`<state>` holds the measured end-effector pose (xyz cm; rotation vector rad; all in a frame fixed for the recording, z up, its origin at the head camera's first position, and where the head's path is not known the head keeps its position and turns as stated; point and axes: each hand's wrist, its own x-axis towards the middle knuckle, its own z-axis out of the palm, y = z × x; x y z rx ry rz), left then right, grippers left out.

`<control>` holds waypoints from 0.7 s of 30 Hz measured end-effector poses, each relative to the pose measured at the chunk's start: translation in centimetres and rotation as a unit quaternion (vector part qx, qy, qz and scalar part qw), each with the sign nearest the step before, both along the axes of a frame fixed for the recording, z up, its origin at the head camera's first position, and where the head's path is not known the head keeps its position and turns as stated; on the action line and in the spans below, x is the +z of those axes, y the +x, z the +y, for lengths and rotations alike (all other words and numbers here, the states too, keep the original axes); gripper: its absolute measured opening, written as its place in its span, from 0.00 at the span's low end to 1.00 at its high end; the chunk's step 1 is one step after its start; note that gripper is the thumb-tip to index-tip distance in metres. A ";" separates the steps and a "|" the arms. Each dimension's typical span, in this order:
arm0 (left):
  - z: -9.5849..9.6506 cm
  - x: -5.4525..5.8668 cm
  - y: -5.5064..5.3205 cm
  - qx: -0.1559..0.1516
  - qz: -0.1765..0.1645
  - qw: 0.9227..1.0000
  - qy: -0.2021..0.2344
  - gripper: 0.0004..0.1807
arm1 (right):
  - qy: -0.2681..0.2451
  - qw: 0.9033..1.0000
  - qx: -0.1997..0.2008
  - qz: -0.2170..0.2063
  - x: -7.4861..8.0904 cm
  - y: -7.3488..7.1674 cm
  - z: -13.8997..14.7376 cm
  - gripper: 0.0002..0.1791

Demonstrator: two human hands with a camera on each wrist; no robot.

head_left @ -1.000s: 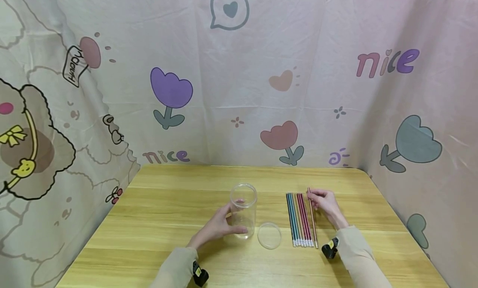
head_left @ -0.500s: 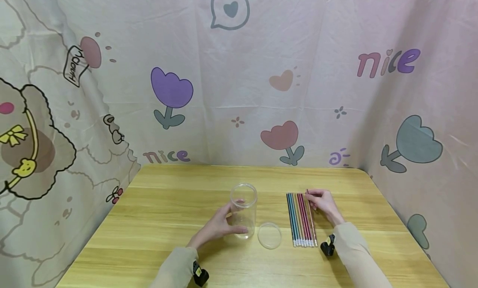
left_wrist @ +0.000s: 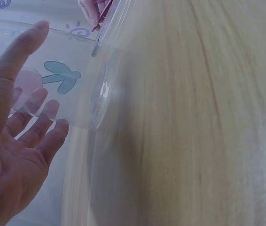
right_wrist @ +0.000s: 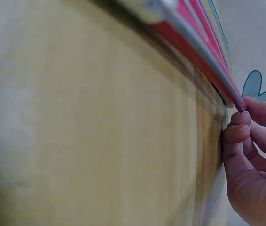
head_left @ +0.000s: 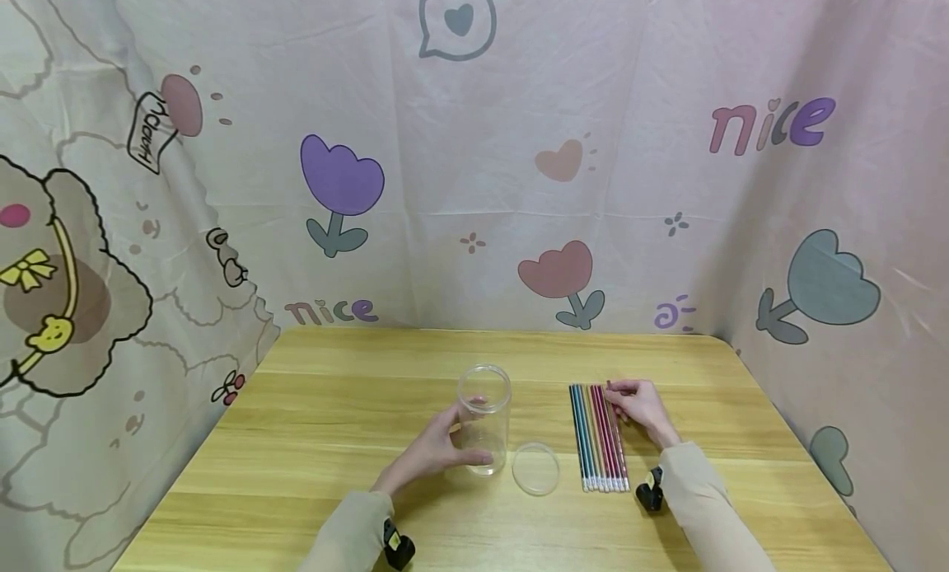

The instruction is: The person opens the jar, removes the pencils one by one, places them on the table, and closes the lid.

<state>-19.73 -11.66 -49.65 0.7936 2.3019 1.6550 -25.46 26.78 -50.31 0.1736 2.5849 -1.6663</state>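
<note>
A clear, lidless jar [head_left: 495, 430] stands upright on the table in the head view. My left hand [head_left: 430, 450] holds it from the left, thumb in front and fingers round the far side. In the left wrist view the fingers [left_wrist: 53, 141] show against the jar's wall. To the right lies a row of pencils [head_left: 591, 436], blue-green, gold and red, with white eraser ends toward me. With thumb and fingertips my right hand [head_left: 643, 409] pinches the far end of the rightmost reddish pencil [head_left: 620, 450], which lies against the row. The right wrist view shows this pinch close up.
A round clear lid [head_left: 535, 470] lies flat between the jar and the pencils. The wooden table [head_left: 326, 424] meets a printed cloth backdrop [head_left: 460, 143] at its far edge, and cloth hangs at both sides.
My right hand has shifted slightly left with the reddish pencil, closing the gap to the row. The left hand and jar have stayed in place.
</note>
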 end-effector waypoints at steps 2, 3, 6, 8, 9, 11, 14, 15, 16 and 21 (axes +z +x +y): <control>0.0 0.0 0.0 0.000 0.002 1.000 -0.001 0.44 | 0.003 1.000 -0.005 0.000 -0.1 0.0 0.0 0.20; 0.0 0.0 0.0 0.000 0.003 1.000 -0.001 0.45 | 0.004 1.000 -0.003 0.002 -0.1 0.0 0.1 0.20; 0.0 0.0 0.0 0.002 0.001 1.000 -0.003 0.45 | 0.006 1.000 -0.002 0.009 -0.1 0.0 0.1 0.20; 0.0 0.0 0.0 0.004 0.001 1.000 -0.004 0.45 | 0.008 1.000 0.001 0.014 -0.2 0.0 0.1 0.20; 0.0 0.0 0.0 0.005 0.001 1.000 -0.005 0.45 | 0.009 1.000 0.002 0.016 -0.2 0.0 0.1 0.20; 0.0 0.0 0.0 0.006 0.002 1.000 -0.006 0.45 | 0.010 1.000 0.000 0.016 -0.2 0.0 0.0 0.20; 0.0 0.1 0.0 0.004 0.005 1.000 -0.006 0.46 | 0.012 1.000 0.000 0.017 -0.3 0.0 0.0 0.19; 0.0 0.1 0.0 0.003 0.005 1.000 -0.006 0.46 | 0.012 1.000 0.000 0.017 -0.3 0.0 0.0 0.19; 0.0 0.1 0.0 0.003 0.005 1.000 -0.006 0.46 | 0.012 1.000 0.000 0.017 -0.4 0.0 0.1 0.18; 0.0 -0.1 -0.1 -0.002 0.008 1.000 -0.004 0.45 | 0.010 1.000 -0.001 0.014 -0.4 -0.1 0.1 0.17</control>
